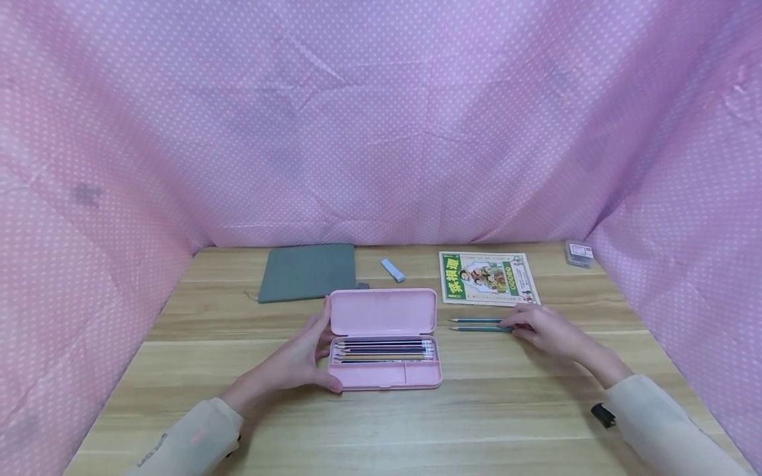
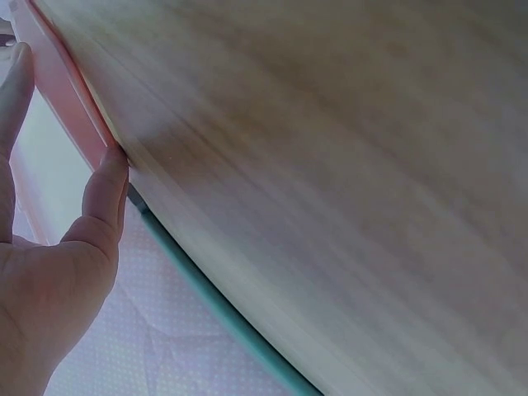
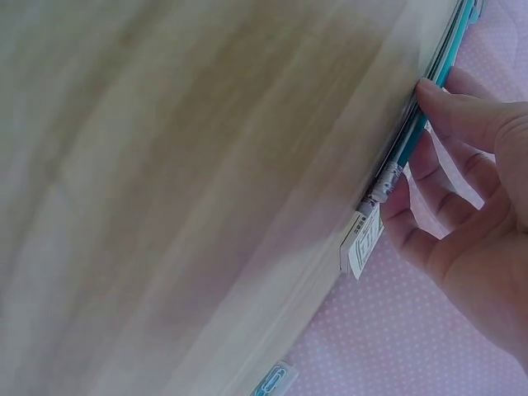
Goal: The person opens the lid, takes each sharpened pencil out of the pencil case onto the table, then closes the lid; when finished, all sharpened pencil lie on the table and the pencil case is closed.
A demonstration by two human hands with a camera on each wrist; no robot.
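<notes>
A pink pencil case [image 1: 363,377] lies with its lid raised near the middle of the table. Several pencils [image 1: 381,350] fill its rear compartment; the two front compartments hold nothing. My left hand [image 1: 292,357] holds the case by its left end, thumb at the front corner and forefinger up at the lid's edge. To the right of the case, two teal pencils [image 1: 476,328] lie side by side, pointed ends toward it. My right hand [image 1: 544,330] pinches them near their eraser ends, and in the right wrist view the thumb presses on a teal pencil [image 3: 410,140].
Behind the case lie a green notebook [image 1: 309,272] and a small pale-blue bar [image 1: 392,270]. An illustrated booklet [image 1: 488,281] is just beyond my right hand. A small clear box [image 1: 579,254] stands at the back right corner. Pink dotted cloth [image 1: 381,132] hangs around the table.
</notes>
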